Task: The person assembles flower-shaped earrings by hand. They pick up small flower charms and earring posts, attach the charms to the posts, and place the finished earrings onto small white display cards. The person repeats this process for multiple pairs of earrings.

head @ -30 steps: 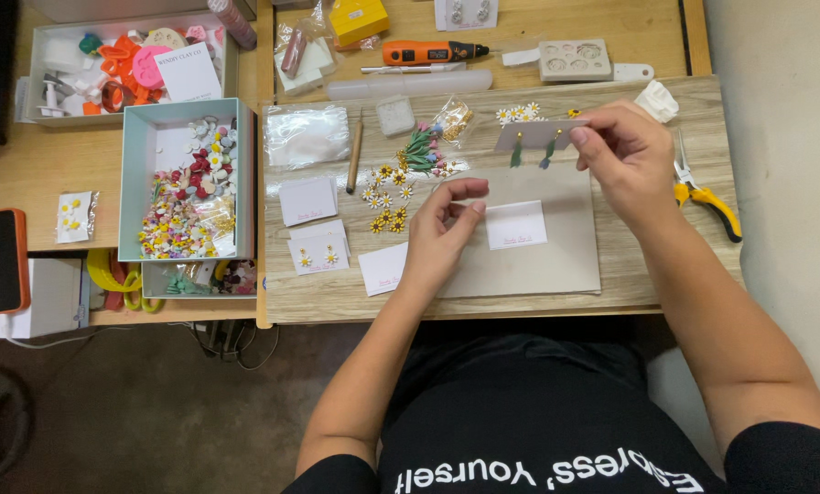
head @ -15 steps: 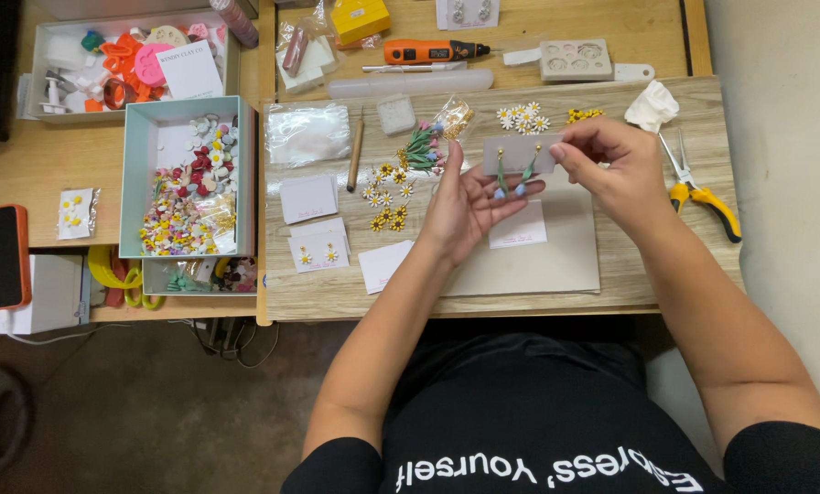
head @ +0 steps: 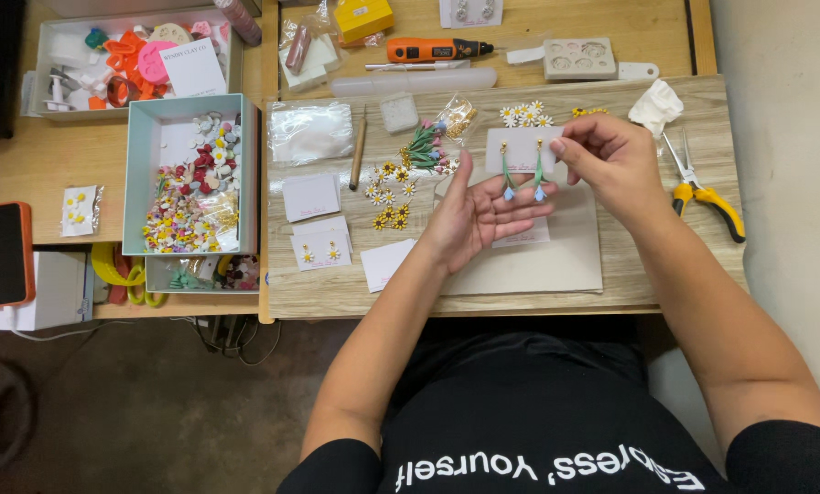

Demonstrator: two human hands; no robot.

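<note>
A small white card (head: 517, 154) carries a pair of dangling green and blue earrings (head: 523, 174). My right hand (head: 611, 163) pinches the card's right edge, holding it above the wooden board (head: 337, 284). My left hand (head: 477, 215) is palm up just under the card, fingers spread, its fingertips touching the hanging earrings. Beneath both hands lies a grey mat (head: 556, 261) with another white card (head: 524, 236) on it.
Yellow-handled pliers (head: 707, 197) lie at the right. Small daisy pieces (head: 387, 197) and blank and earring cards (head: 317, 242) sit left of my hands. A grey box of clay flowers (head: 190, 174), a phone (head: 3, 252), an orange rotary tool (head: 433, 48) and a mould (head: 579, 58) stand around.
My right hand brought the earring card down and left over the mat. My left hand rose off the mat, turned palm up and came under the earrings.
</note>
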